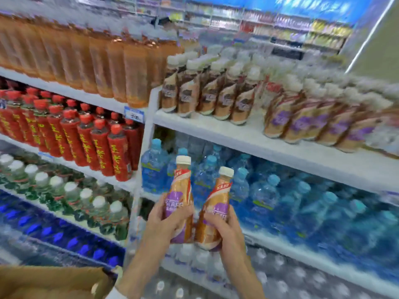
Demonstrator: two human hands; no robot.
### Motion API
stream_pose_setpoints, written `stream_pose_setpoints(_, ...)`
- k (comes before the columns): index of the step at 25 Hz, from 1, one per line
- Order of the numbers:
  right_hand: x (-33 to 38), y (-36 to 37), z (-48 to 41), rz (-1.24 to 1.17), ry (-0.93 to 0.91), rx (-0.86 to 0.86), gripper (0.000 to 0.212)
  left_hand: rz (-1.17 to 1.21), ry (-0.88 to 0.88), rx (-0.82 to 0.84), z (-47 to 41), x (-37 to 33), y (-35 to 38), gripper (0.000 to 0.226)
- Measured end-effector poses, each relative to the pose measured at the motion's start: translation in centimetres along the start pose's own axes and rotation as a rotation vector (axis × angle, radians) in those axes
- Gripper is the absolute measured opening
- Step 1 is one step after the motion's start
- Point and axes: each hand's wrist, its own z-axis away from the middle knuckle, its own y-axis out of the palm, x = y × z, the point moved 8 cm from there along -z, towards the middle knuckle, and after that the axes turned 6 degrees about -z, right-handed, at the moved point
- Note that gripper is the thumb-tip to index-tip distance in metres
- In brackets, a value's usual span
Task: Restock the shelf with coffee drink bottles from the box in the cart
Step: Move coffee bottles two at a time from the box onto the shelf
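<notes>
Presently held: two coffee drink bottles, one per hand. The left hand [167, 221] has its fingers curled round the lower body of the left bottle [181, 190]. The right hand [225, 228] is wrapped the same way round the right bottle [218, 203]. Both bottles have white caps uppermost and orange-and-purple labels. They lean slightly apart at the top and sit close together at the base.

Cardboard box [54, 281]: below and to the left of the left hand. Only brown flaps are in view and the contents are hidden.

Shelf board [237, 134], above both hands:
- Brown-label coffee bottles [205, 93], straight above the hands, five in the front row with more behind.
- Purple-label coffee bottles [313, 121], above and to the right of the right hand (too blurred to count), matching the two held.

Behind and to the right of the hands: blue-capped water bottles [259, 190], many, in rows.

Left of the left hand, top to bottom:
- Orange drink bottles [86, 61].
- Red-label bottles [86, 137] with red caps.
- Green-label bottles [64, 190] with white caps.

A price tag [133, 114] is clipped to the shelf edge under the orange drinks.
</notes>
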Motion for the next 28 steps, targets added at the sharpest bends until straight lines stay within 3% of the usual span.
stream_pose_setpoints(2,3.1,-4.4,0.6,-0.018,-0.061,-0.051,0.049,-0.02,0.021,0.083,-0.3,-0.3,5.6,0.062)
stream_pose_setpoints(6,8.9,-12.0,1.9,-0.012,-0.134,-0.087,0.045,-0.031,0.05,0.199,-0.2,-0.7,15.2,0.043)
stream_pose_setpoints(12,15.7,-20.2,2.4,0.056,-0.208,-0.095,0.045,-0.092,0.112,0.279,0.4,-1.1,25.6,0.043)
stream_pose_setpoints(17,22.6,-24.9,-0.3,0.108,-0.292,-0.145,0.025,-0.114,0.171,0.333,-1.3,-3.6,33.0,0.033)
stream_pose_setpoints(23,30.2,-27.0,-6.7,0.179,-0.447,-0.175,0.055,-0.395,0.454,0.333,-8.2,-7.4,39.8,0.055)
stream_pose_setpoints(28,30.3,-28.3,-10.5,0.156,-0.448,-0.172,0.054,-0.483,0.49,0.302,-12.6,-6.1,41.4,0.075)
